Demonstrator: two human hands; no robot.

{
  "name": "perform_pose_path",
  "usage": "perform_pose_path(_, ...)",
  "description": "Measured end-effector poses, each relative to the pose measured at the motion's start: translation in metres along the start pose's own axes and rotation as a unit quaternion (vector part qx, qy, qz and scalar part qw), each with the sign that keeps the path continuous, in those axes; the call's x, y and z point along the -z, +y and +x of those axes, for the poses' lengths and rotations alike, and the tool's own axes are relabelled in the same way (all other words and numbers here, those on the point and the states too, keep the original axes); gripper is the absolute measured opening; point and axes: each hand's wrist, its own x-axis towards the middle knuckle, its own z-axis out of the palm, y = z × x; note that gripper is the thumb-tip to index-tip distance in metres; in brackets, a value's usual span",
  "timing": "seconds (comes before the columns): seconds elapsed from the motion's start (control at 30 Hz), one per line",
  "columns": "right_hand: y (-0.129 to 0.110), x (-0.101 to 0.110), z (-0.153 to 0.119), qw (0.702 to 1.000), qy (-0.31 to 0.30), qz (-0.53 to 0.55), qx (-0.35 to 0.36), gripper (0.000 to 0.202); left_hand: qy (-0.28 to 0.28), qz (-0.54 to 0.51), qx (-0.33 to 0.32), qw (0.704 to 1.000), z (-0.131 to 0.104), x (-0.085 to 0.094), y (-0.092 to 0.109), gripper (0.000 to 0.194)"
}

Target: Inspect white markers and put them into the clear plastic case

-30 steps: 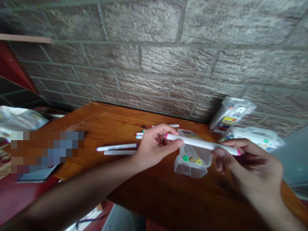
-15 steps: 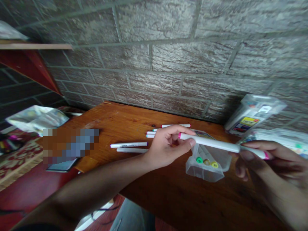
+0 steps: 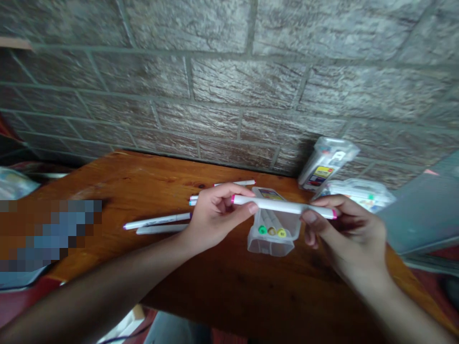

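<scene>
Currently clamping 1 pink-ended marker (image 3: 278,205) between the fingers of left hand (image 3: 213,220) and right hand (image 3: 353,236), over the clear case (image 3: 270,247). Just 3 markers (image 3: 271,230) inside, with other markers (image 3: 158,221) loose on the desk (image 3: 143,179).

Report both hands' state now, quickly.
Left hand: closed on one end of the pink-ended marker, thumb and fingers pinching.
Right hand: closed on the marker's other end.
</scene>
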Motion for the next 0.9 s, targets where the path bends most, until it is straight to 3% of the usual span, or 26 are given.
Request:
perform_pose_path(0.13,0.006,0.005,0.005,0.999,-0.030,0.031,0.007,0.020,0.002,-0.005,-0.004,1.000,0.000,0.000,0.003,0.011)
perform_pose_path(0.37,0.009,0.008,0.008,0.997,-0.044,0.069,-0.013,0.016,0.005,-0.017,0.036,0.999,0.000,0.002,0.003,0.020)
perform_pose_path(0.77,-0.002,0.008,0.009,0.996,0.010,0.079,-0.038,0.017,0.003,-0.111,0.059,0.992,0.003,0.003,-0.004,0.026)
perform_pose_path(0.9,-0.001,0.012,0.012,0.996,-0.005,0.076,-0.043,0.019,0.004,-0.121,0.064,0.991,0.005,0.003,-0.005,0.027)
